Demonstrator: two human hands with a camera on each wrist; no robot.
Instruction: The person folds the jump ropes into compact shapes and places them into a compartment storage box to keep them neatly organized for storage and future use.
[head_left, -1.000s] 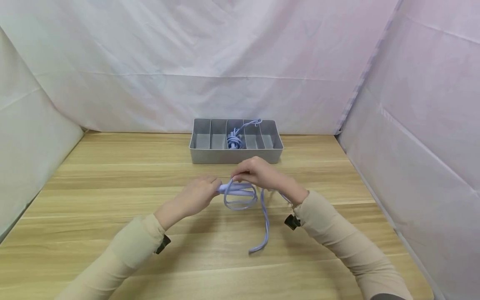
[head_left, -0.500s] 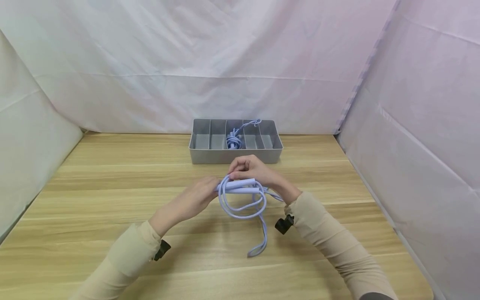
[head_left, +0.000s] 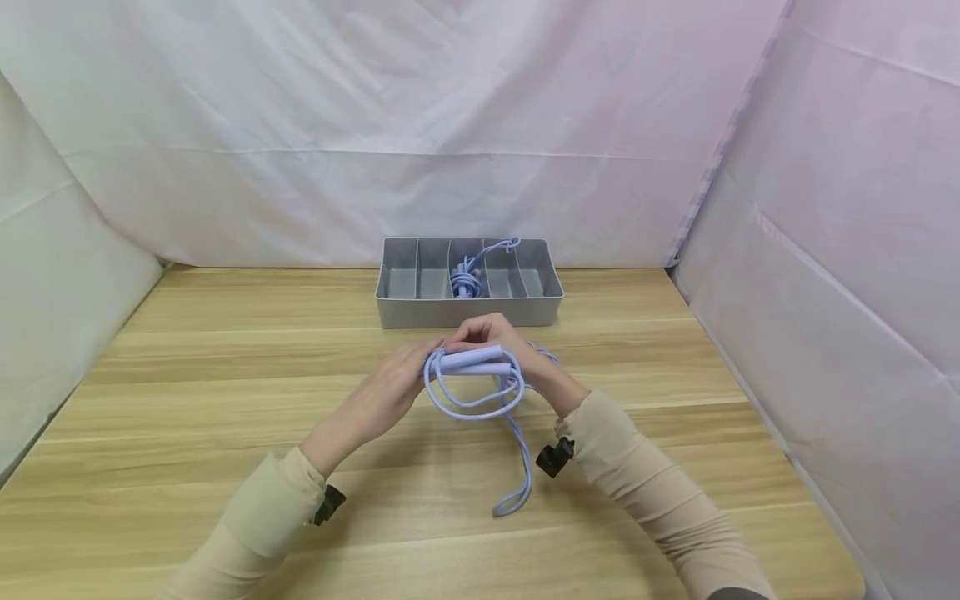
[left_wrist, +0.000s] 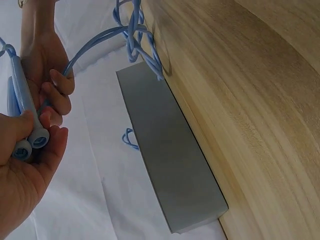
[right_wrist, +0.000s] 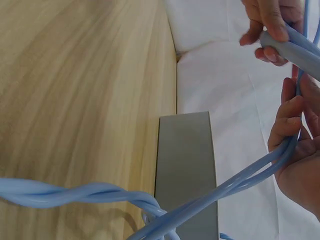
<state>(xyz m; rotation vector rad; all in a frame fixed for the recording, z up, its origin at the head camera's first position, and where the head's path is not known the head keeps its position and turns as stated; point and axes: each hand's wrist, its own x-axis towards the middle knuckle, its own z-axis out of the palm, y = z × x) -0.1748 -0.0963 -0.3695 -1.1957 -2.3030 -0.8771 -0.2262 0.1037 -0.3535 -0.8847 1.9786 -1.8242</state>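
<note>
A light-blue jump rope hangs between my hands above the wooden table. Side by side, its two handles (head_left: 472, 362) are gripped near their ends by my left hand (head_left: 386, 392), whose thumb presses on them in the left wrist view. My right hand (head_left: 501, 340) holds the doubled cord (right_wrist: 250, 175) in curled fingers, close beside the left fingertips. A loop of cord (head_left: 472, 417) circles the handles. One twisted length (head_left: 521, 454) trails down toward the table, and another part lies behind the right wrist.
Beyond the hands stands a grey divided tray (head_left: 468, 313) near the back curtain (head_left: 300, 200). Its middle compartment holds another wound blue jump rope (head_left: 467, 285), with a cord end reaching over the right-hand dividers. White cloth also hangs at both sides.
My right hand has shifted left, bringing cord across to the left hand's fingers. The loop around the handles has become wider, and the handles now tilt up slightly to the right.
</note>
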